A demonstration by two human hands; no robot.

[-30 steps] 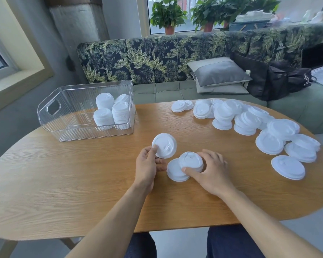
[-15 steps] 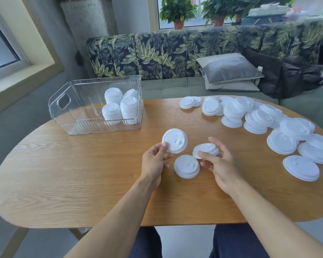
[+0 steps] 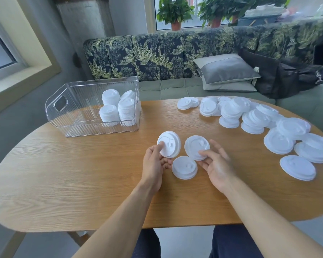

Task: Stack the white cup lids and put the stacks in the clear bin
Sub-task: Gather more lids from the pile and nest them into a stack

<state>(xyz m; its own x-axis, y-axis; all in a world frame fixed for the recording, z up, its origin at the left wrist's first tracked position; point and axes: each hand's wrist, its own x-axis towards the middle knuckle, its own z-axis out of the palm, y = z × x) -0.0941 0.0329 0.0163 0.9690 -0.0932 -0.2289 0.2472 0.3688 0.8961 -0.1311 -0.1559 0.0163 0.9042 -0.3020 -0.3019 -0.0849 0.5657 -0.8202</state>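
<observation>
the table (image 3: 82, 174) had bare wood at 7 o'clock, out to its round edge. the clear bin (image 3: 63, 116) sat at 10 o'clock with lid stacks (image 3: 117, 110) inside. loose lids (image 3: 254, 120) lay at 2 o'clock. the left hand (image 3: 153, 164) pinched the first lid (image 3: 169, 147), and the right hand (image 3: 218, 164) pinched the second lid (image 3: 197, 148). the third lid (image 3: 184, 167) lay flat between the hands.
</observation>
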